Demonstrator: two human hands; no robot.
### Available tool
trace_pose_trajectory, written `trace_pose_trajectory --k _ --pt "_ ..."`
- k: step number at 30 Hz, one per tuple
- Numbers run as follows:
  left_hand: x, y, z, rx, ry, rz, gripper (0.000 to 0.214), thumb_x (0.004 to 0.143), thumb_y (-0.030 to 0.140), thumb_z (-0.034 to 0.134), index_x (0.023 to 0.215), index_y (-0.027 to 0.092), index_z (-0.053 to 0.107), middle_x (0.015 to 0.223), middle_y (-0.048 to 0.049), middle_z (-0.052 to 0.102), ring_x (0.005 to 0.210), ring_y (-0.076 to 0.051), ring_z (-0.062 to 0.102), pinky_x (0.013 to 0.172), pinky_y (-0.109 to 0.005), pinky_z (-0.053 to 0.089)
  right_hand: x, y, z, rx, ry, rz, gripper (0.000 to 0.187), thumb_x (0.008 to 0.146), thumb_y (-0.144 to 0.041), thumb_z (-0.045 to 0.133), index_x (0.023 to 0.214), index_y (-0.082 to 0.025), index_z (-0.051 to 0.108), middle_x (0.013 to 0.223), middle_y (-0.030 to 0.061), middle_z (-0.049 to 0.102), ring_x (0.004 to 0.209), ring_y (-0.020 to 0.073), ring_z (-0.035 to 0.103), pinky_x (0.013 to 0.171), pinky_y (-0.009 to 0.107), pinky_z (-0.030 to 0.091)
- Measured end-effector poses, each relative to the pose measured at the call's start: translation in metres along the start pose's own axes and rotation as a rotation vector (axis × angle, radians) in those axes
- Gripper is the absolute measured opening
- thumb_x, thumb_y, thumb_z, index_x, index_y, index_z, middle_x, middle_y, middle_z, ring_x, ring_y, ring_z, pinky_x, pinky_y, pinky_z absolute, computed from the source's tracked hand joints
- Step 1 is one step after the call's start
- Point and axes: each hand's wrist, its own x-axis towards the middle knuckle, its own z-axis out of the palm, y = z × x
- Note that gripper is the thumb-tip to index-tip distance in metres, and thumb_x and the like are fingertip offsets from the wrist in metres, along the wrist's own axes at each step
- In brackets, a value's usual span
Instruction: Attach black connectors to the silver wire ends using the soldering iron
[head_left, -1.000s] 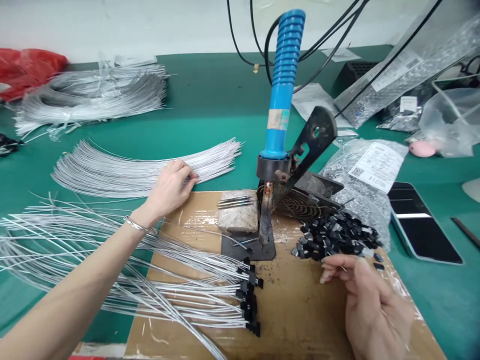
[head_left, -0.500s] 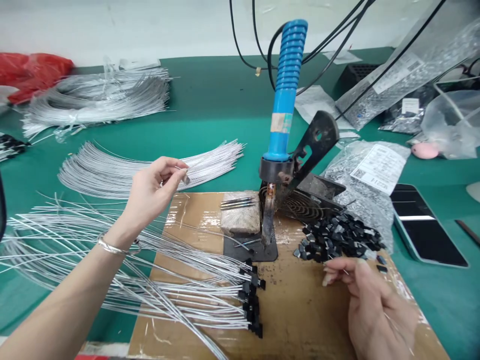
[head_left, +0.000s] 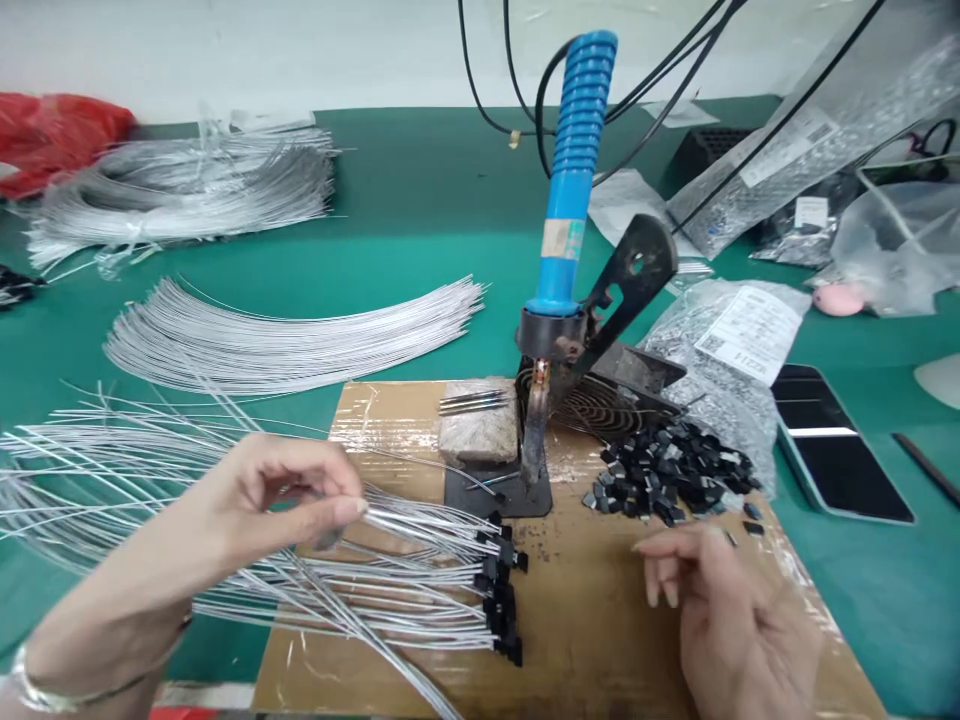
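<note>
Left of the blue-handled soldering iron, a white wire, seemingly pinched in the left hand, is best steadied near its tip; its length is trailed behind the knuckles. Right of the iron, black housings are piled beyond the curled right hand, its grip unclear.

Phone on green tabletop, dark strip nearby, red material, apparently plastic, at far left.

The bare left hand partly hides thin white wires at the brown cardboard's left edge. Whether the right hand grips anything is unclear.
</note>
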Motion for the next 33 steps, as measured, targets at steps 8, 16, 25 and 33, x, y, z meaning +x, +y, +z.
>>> trace_pose_trajectory --k 8,16,25,33 --pt "0.004 0.002 0.069 0.058 -0.005 0.046 0.029 0.098 0.045 0.066 0.076 0.028 0.075 0.063 0.0000 0.062 0.055 -0.017 0.050 0.050 -0.027 0.038 -0.032 -0.037 0.053 0.168 -0.501 0.326 0.020 0.086 -0.035 0.075 0.075 -0.019 0.076 0.069 -0.0027 0.053 0.054 0.0101 0.043 0.052 0.025 0.031" --pt "0.004 0.005 0.067 0.105 0.023 0.154 0.024 0.099 0.038 0.066 0.077 0.031 0.074 0.067 0.0007 0.069 0.060 -0.017 0.059 0.052 -0.025 0.043 -0.028 -0.040 0.061 0.153 -0.404 0.349 0.029 0.088 -0.035 0.079 0.067 -0.018 0.068 0.067 -0.0044 0.049 0.058 0.0102 0.041 0.052 0.024 0.028" --pt "0.005 -0.004 0.055 0.134 -0.078 0.060 0.035 0.101 0.049 0.060 0.077 0.028 0.074 0.068 -0.0017 0.068 0.061 -0.018 0.057 0.054 -0.027 0.043 -0.022 -0.036 0.049 0.166 -0.454 0.354 0.032 0.095 -0.035 0.075 0.070 -0.019 0.065 0.071 -0.0049 0.049 0.050 0.0073 0.036 0.045 0.025 0.021" --pt "-0.002 0.015 0.101 0.213 -0.087 0.032 0.023 0.103 0.046 0.061 0.118 0.033 0.073 0.105 -0.0015 0.077 0.091 -0.022 0.069 0.076 -0.027 0.051 -0.020 -0.029 0.045 0.035 -0.572 0.040 0.026 0.101 -0.026 0.068 0.077 -0.020 0.066 0.073 -0.0034 0.052 0.063 0.0106 0.047 0.054 0.024 0.032"
